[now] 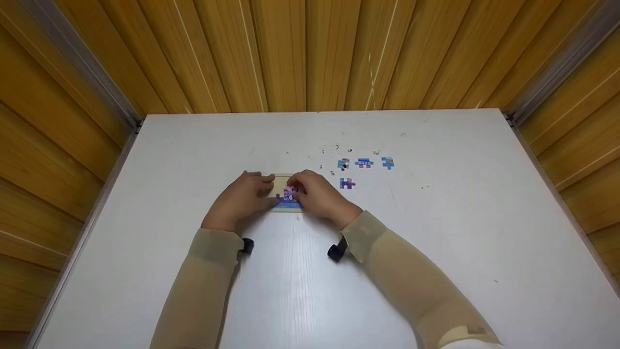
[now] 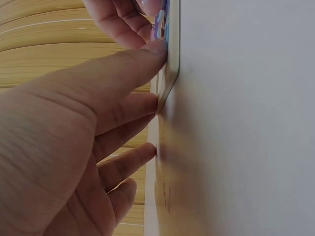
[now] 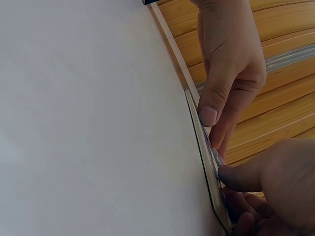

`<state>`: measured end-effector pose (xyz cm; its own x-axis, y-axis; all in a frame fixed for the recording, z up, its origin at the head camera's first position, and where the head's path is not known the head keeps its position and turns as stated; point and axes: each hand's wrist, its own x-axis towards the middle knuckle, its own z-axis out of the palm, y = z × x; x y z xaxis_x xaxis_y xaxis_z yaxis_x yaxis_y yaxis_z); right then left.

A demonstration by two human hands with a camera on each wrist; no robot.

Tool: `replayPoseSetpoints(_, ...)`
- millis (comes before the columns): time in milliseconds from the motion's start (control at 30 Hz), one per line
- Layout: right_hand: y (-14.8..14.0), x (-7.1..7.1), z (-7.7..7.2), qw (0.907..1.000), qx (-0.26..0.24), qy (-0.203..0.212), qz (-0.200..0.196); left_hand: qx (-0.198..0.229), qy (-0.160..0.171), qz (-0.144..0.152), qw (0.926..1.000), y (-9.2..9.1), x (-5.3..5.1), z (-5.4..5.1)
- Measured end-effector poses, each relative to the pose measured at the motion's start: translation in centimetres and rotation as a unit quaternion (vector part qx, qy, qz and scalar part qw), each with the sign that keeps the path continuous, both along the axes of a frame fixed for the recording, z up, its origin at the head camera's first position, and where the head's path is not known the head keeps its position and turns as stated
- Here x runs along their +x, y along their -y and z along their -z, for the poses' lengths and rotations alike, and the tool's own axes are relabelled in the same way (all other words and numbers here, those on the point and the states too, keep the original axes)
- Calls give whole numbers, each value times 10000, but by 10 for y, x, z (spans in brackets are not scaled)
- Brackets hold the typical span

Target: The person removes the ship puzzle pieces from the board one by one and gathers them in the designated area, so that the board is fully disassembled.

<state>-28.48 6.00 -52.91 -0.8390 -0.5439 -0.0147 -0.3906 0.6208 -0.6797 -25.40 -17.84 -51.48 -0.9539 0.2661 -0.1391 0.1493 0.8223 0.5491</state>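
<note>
A small jigsaw tray (image 1: 280, 182) with a pale rim lies flat on the white table, a blue and purple strip of fitted picture (image 1: 286, 204) along its near side. My left hand (image 1: 244, 196) holds the tray at its left end. In the left wrist view its thumb (image 2: 147, 56) rests on the near edge and a fingertip touches the corner. Over the tray's right part, my right hand (image 1: 317, 196) pinches a pink and purple puzzle piece (image 1: 288, 192) between thumb and fingers. The right fingers hide part of the piece and the tray's right end.
To the right of the tray lie several loose pieces: a purple one (image 1: 347, 183), a multicoloured one (image 1: 343, 164), a blue and pink one (image 1: 364, 163) and a blue one (image 1: 387, 162). Dark specks mark the white tabletop (image 1: 436, 218). Wood-patterned panels (image 1: 329, 58) stand behind it.
</note>
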Motion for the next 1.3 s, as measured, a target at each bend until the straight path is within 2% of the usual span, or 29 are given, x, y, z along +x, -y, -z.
replayPoseSetpoints(167, -1, -2, -1, 10000, -52, 52, 1, -26, -63, 41, 10000, 0, 1, -1)
replayPoseSetpoints(467, -10, -2, -9, 9988, -178, 454, -1, -103, -96, 92, 9999, 0, 1, -3)
replayPoseSetpoints(600, -15, -4, -14, 9983, -279, 507, -56, -152, -50, -20, 9999, -1, 0, -2)
replayPoseSetpoints(833, -42, -2, -27, 9958, -604, 627, 293, -156, 87, -190, 9997, -4, 1, -3)
replayPoseSetpoints(933, -60, -1, -32, 9951, -719, 538, 418, -135, 101, -191, 9997, -4, 1, -3)
replayPoseSetpoints(1300, -130, -5, -37, 9931, -850, -246, 764, -71, 88, -188, 9998, -4, 1, -1)
